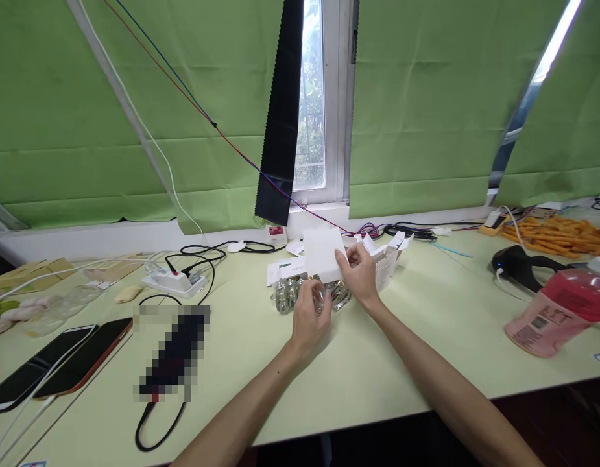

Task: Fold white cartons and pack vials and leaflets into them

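The right hand (362, 275) held a flat white rectangular card or carton panel (323, 253) pinched along its right edge between thumb and fingers, raised just above the pale green worktop (426, 337) near its far edge. The left hand (307, 318) was closed loosely around one of a cluster of small clear glass vials with shiny caps (287, 293), which stood on the worktop directly below the card. An opened white cardboard box (387, 256) lay just beside the right hand, toward the far edge.

Judgement: the card was light and moderately stiff but would crease; its edges were the proper hold. The vials appeared fragile and smooth, best taken by the body between fingertips.

A white leaflet with a dark printed mark (286, 268) lay behind the vials; its writing was too small to read. The label on the pink plastic bottle (555, 314), lying near the right edge, was likewise illegible.
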The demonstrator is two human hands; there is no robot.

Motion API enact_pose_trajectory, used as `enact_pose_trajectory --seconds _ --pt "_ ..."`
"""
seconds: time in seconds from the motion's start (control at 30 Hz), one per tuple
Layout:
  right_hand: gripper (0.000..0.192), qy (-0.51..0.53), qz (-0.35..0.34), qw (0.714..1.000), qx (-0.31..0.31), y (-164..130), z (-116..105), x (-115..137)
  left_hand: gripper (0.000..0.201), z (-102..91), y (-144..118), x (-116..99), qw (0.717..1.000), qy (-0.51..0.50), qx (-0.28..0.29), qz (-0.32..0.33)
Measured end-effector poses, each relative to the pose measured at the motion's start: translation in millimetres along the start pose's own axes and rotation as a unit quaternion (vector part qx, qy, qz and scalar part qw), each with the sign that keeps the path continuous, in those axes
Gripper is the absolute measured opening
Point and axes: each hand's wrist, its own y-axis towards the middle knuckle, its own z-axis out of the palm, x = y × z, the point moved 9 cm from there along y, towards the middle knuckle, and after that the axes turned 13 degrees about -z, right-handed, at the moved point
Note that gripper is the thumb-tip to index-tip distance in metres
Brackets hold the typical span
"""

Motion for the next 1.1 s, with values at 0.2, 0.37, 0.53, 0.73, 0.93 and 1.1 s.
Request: enact_pose_trajectory --seconds 0.2,0.37,0.53,0.73,0.93,1.1 --pt "0.037 0.059 0.044 0.997 -0.02 -13 0 -16 0.012 -6.7 5 1 1.0 -0.014 -0.019 -0.017" --pt "0.039 0.077 0.064 0.995 -0.023 -20 -1 -21 0.011 -6.6 5 1 0.999 -0.024 -0.015 -0.025" --pt "0.039 0.102 0.096 0.99 -0.029 -28 1 -28 0.014 -2.0 1 1 0.999 -0.034 0.013 -0.031" --pt "0.038 0.126 0.1 0.986 -0.033 -30 2 -25 0.017 5.4 -4 -4 0.999 -0.025 0.043 0.006" --pt "0.036 0.132 0.106 0.985 -0.035 -36 4 -22 0.015 -2.5 0 -1 1.0 -0.006 0.008 0.003" --pt "0.034 0.153 0.116 0.981 -0.011 -41 13 -18 0.02 -12.5 1 -4 0.999 -0.003 -0.038 0.023"
